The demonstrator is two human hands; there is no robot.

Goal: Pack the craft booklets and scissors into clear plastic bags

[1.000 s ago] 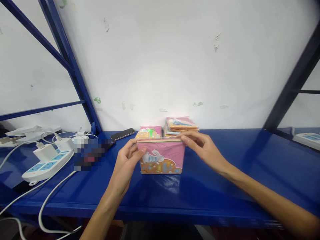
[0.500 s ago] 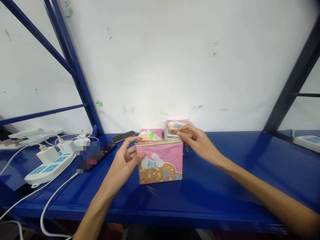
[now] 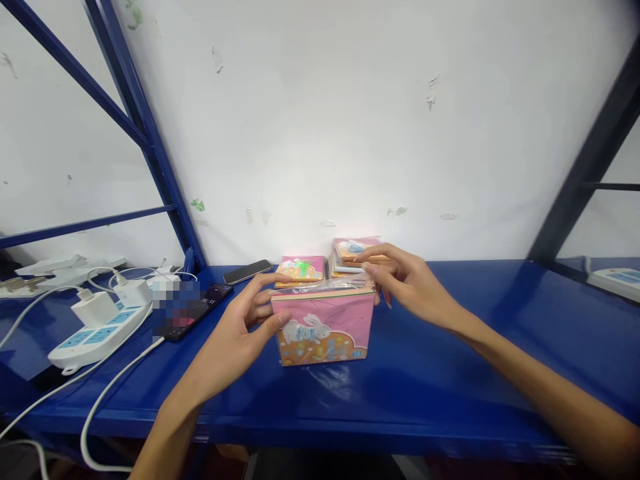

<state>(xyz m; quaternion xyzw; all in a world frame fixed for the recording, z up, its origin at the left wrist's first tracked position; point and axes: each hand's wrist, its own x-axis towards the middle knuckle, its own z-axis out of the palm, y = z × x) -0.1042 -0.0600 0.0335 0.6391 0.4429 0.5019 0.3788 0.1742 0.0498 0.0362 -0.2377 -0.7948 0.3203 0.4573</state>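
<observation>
Blue steel shelf (image 3: 440, 400) against a scuffed white wall (image 3: 320, 120), blue upright frame (image 3: 145, 133) at left and a darker upright (image 3: 590, 153) at right. Two bare forearms come in from the bottom. The pink rabbit-print pack (image 3: 325, 330) sits on the shelf about mid-width, upright, near the wall, and a loose clear plastic film (image 3: 330, 285) lies along its top. Just behind it are a smaller pink pack (image 3: 301, 270) and, to its right, a stack of printed packs (image 3: 355, 252). Left hand (image 3: 235, 327) is at the pack's left side: thumb on the front face near the upper left corner, other fingers (image 3: 265, 283) spread and reaching toward the top edge. Right hand (image 3: 405, 283) is at the top right corner, fingers (image 3: 373, 267) close together and curled over the film, with their tips by the stack behind. Cannot tell if either hand is pinching anything. Further left on the shelf: a black phone (image 3: 247, 271) lying flat, a second phone (image 3: 213, 301) with its screen lit, a pixelated patch (image 3: 175, 308) hiding whatever is there, a white power strip (image 3: 100, 337) with two chargers (image 3: 93, 309) plugged in, and white cables (image 3: 110, 393). Another power strip (image 3: 615, 281) sits at far right.
</observation>
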